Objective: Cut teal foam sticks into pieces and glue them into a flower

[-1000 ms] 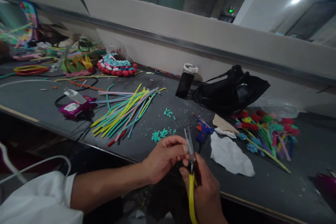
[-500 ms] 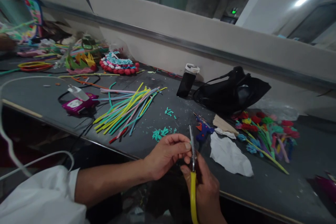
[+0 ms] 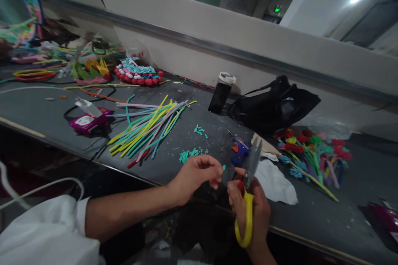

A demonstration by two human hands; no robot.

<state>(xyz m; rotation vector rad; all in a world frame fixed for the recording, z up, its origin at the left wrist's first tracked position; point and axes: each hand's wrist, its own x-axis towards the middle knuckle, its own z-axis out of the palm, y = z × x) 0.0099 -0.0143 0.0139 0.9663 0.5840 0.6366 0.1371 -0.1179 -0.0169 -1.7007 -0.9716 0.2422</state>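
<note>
My left hand pinches a tiny green piece between thumb and fingertips, just beyond the table's front edge. In my right hand is a pair of scissors with yellow handles, blades pointing up and slightly parted. Part of a red thing shows between the right fingers. Behind my left hand lies a small heap of cut green pieces, and a second, smaller group lies farther back. To their left is a loose bundle of yellow, green, pink and blue pipe cleaners.
A blue glue gun rests behind the scissors, near white paper. Fuzzy flowers lie at right. A bottle and black bag stand by the wall. At left are a purple device and a beaded item.
The scissors have moved right, away from my left hand, and their blades now show parted. A green piece is now visible at my left fingertips.
</note>
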